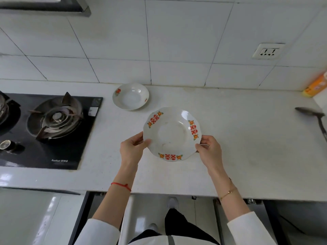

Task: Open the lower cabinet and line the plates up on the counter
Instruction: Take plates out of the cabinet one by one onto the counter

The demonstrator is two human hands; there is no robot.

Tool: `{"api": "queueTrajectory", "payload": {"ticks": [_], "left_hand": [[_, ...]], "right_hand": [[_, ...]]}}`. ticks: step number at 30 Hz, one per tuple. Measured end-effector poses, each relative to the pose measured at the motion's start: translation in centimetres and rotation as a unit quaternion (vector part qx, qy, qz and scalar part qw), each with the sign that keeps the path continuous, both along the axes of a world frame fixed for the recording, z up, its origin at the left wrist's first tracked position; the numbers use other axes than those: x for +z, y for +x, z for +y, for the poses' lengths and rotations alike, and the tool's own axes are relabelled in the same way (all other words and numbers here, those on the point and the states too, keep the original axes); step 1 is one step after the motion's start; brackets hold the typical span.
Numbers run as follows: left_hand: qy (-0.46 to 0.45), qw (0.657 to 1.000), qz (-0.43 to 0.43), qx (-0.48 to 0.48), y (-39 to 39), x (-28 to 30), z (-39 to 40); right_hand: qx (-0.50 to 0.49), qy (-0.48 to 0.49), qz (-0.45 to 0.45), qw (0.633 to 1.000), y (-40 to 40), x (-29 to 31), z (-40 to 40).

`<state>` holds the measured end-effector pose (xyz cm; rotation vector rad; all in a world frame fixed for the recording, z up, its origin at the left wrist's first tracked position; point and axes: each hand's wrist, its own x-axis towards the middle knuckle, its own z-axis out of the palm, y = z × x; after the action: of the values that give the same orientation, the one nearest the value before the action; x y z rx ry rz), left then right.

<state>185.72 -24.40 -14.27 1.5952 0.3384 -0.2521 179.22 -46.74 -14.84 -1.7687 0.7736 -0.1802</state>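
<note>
While you held the plate [172,134] over the surface [238,138], both hands were pinched on its scalloped rim: your left hand [131,147] at the near-left edge with the thumb on top, your right hand [209,150] at the near-right edge the same way, fingers under. Whether the plate hung just above the surface or already touched it, the view did not settle. It looked like glazed ceramic, so you could judge it stiff, fairly light, slick on the face and quick to chip if an edge struck first. The rim was the sensible hold, on opposite sides, as you had it; the glossy well offered nothing to grip.

A smaller bowl [131,96] sat farther back near the tiled wall, just apart from the plate's far-left edge. The hob [51,128] closed off your left. To your right the surface lay open up to a spoon [313,119] and an orange box [316,84] at the far end. That was probably the better side for a row. Below, the cabinet [194,218] appeared open, its doors beside your legs.
</note>
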Motion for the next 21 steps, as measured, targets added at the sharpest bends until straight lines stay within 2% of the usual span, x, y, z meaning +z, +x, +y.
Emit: {"api": "queueTrajectory", "payload": {"ticks": [8, 21], "left_hand": [[0.028, 0.999, 0.002, 0.018, 7.8, -1.2, -4.8], [0.015, 0.995, 0.084, 0.06, 19.5, -5.2, -9.4]], "right_hand": [[0.028, -0.014, 0.012, 0.999, 9.2, -1.2, -5.3], [0.02, 0.002, 0.06, 0.998, 22.1, -4.6, -8.5]]}}
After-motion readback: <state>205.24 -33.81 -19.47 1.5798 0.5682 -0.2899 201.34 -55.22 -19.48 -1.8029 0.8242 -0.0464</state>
